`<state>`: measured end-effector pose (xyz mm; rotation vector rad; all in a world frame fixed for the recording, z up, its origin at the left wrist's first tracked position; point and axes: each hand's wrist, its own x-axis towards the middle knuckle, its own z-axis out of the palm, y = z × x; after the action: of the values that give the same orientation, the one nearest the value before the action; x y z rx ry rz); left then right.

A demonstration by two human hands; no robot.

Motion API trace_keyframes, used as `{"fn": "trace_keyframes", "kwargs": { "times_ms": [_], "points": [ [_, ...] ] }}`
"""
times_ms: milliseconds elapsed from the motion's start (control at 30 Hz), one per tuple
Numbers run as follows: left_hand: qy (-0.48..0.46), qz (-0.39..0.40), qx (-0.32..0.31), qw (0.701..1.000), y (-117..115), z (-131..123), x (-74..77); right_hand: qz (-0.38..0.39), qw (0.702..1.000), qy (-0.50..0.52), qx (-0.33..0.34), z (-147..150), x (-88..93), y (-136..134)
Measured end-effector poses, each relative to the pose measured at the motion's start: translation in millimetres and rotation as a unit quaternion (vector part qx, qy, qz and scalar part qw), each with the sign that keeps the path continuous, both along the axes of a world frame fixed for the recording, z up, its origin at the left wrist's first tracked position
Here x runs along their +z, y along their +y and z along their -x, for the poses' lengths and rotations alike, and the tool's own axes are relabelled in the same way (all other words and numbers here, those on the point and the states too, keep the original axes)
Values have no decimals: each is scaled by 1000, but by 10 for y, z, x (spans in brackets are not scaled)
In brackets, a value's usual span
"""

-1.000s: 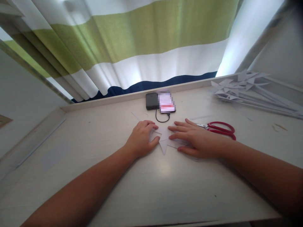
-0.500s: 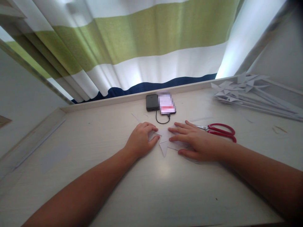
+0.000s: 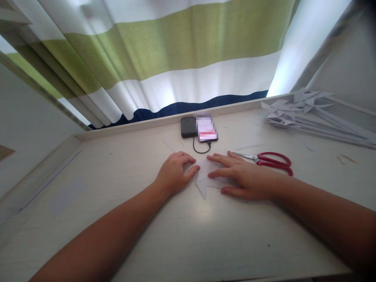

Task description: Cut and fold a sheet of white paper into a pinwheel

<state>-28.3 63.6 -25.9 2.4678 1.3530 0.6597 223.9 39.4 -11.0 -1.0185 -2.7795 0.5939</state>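
Observation:
A piece of folded white paper (image 3: pixel 202 175) lies on the desk between my hands, with a pointed flap aimed towards me. My left hand (image 3: pixel 176 170) is at its left edge, fingers curled, with thumb and forefinger closed on the edge. My right hand (image 3: pixel 239 174) rests flat over the right part of the paper, fingers spread and pressing it down. That hand hides part of the paper. Just behind the right hand lie scissors (image 3: pixel 274 159) with red handles, blades pointing left.
Behind the paper sit a black box-shaped device (image 3: pixel 188 127) and a lit phone (image 3: pixel 206 128), joined by a short cable. Folded paper pinwheel-like shapes on rolled paper sticks (image 3: pixel 296 109) are piled at the back right. A paper sheet (image 3: pixel 69 196) lies at left; a striped curtain (image 3: pixel 176 47) hangs behind.
The paper's pointed flap has turned slightly and reaches a little nearer to me. My left thumb has shifted slightly up and right over its edge; my right hand has barely moved.

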Motion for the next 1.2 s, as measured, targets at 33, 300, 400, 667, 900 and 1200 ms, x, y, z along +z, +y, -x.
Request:
{"fn": "trace_keyframes", "kwargs": {
  "times_ms": [33,300,400,667,900,1200],
  "points": [
    [0,1,-5,1000,-1,0,-5,2,1000,2,2,1,0,-3],
    [7,16,-64,998,-5,9,-9,-43,999,20,6,37,-33,-23],
    [-1,25,-76,997,-2,7,-3,-57,998,13,10,36,-48,-8],
    [-10,20,-75,997,0,5,-27,-91,996,-3,3,36,-33,-3],
    [-1,11,-77,997,0,0,-27,-97,995,-27,16,52,11,-39],
    [18,-11,-36,999,-30,-28,-37,-87,995,-41,17,63,-5,-58]
  ]
}}
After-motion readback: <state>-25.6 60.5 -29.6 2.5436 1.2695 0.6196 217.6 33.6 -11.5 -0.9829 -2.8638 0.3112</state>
